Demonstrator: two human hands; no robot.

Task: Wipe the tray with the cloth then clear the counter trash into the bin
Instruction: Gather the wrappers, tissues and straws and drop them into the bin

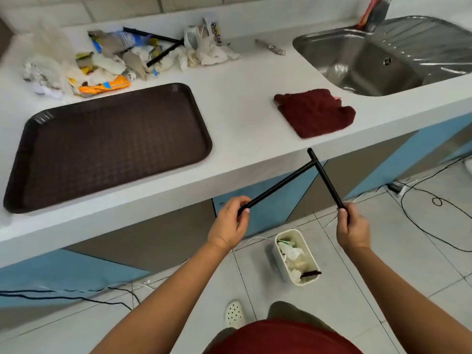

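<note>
A dark brown tray (107, 144) lies on the white counter (245, 116) at the left. A dark red cloth (315, 112) lies folded on the counter near the sink. A heap of trash (122, 60), with wrappers, tissues and two black straws, sits behind the tray. My left hand (229, 226) pinches the end of one black straw (278, 186). My right hand (351, 226) grips the end of another black straw (325, 178). The two straws cross in front of the counter edge, above the floor. A small white bin (279, 261) with trash inside stands on the floor below my hands.
A steel sink (370, 62) is set in the counter at the right. One foil wrapper (270, 47) lies alone near it. Black and white cables (421, 200) run over the tiled floor. My white shoe (235, 314) is close to the bin.
</note>
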